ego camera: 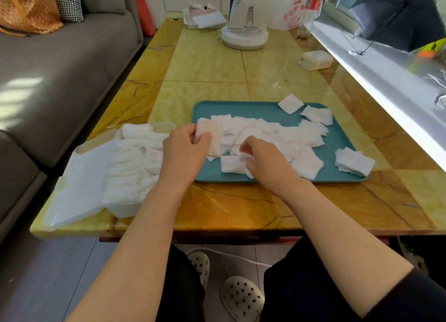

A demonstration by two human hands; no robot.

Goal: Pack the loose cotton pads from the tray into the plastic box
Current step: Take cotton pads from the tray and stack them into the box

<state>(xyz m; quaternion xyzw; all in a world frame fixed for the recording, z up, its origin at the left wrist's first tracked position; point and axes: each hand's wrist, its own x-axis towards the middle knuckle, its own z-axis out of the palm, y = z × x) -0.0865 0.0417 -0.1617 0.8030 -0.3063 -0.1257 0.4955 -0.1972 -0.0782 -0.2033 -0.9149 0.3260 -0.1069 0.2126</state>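
A teal tray [241, 108] lies on the table with several loose white cotton pads [294, 133] scattered over it. To its left stands the clear plastic box [125, 208], lid hinged open to the left, packed with rows of pads [135, 162]. My left hand [183, 152] holds a small stack of pads [212, 136] upright over the tray's left end. My right hand [268, 160] pinches a single pad [245, 156] near the tray's front edge.
A white fan base [243, 35], a tissue container [205, 17], a plastic bag [296, 8] and a small white box [315, 60] sit at the table's far end. A grey sofa [60, 68] runs along the left; a white sill [386, 80] and black umbrella [398, 15] are on the right.
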